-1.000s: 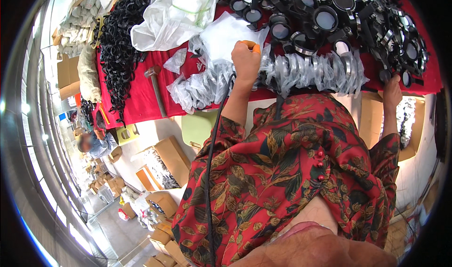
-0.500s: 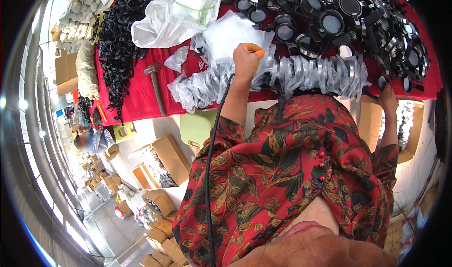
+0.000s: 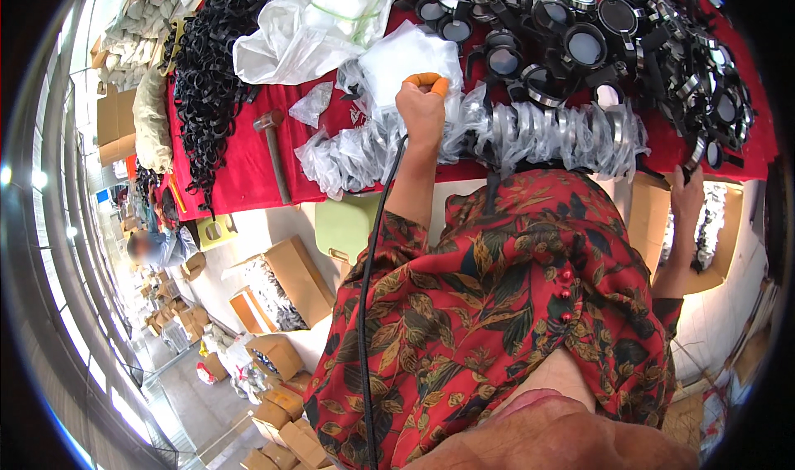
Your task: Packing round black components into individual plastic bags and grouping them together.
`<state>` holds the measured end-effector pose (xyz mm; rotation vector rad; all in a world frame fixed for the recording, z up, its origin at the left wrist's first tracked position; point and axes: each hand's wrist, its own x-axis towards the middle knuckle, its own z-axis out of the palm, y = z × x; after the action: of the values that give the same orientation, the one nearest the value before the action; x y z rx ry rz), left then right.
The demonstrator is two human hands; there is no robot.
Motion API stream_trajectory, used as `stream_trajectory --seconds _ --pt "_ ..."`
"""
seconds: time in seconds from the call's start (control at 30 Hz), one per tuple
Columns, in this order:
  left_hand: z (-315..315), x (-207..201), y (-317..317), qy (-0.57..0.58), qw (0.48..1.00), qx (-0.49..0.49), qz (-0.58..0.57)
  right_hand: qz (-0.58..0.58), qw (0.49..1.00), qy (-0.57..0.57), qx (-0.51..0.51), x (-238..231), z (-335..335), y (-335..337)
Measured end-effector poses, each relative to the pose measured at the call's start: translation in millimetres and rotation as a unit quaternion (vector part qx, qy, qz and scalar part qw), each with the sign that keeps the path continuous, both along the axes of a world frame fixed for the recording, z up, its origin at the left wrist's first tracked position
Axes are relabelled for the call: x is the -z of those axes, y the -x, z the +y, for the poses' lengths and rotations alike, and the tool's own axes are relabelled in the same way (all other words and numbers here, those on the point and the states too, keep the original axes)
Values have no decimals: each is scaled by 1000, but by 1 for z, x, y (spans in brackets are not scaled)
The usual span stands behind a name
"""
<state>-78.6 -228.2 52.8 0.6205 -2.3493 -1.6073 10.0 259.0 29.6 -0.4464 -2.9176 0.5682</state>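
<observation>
My left hand (image 3: 422,112), with orange finger covers, is curled closed over a stack of clear plastic bags (image 3: 406,56). What its fingertips pinch, if anything, is too small to make out. At the table's right front edge, my right hand (image 3: 686,190) grips a black strap (image 3: 696,154) that seems to belong to a round-faced piece. Along the front edge between my hands lies a row of bagged round pieces (image 3: 546,134) in clear plastic. Many unbagged black-rimmed round pieces (image 3: 585,46) with straps are heaped behind and to the right.
A hammer (image 3: 273,151) lies on the red cloth (image 3: 240,163), beside a pile of black straps (image 3: 211,72). A white plastic sack (image 3: 290,43) stands behind. Below the edge are a green stool (image 3: 344,221) and cartons (image 3: 302,279). A black cable (image 3: 370,321) hangs before me.
My left hand has shifted slightly left on the bag stack, its fingers now curled with both orange covers showing. My right hand has drawn back toward me, the black strap in its fingers.
</observation>
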Motion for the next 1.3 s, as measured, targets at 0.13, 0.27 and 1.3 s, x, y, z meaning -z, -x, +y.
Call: stream_trajectory --seconds 0.13,0.27,1.3 --pt "14 -5 -1 -96 994 44 0 36 989 117 -79 -47 -88 15" --pt "20 -21 -9 -165 985 42 20 16 965 192 -180 -78 -139 31" --pt "53 -47 -53 -433 895 61 88 -50 850 455 -261 -81 -285 75"
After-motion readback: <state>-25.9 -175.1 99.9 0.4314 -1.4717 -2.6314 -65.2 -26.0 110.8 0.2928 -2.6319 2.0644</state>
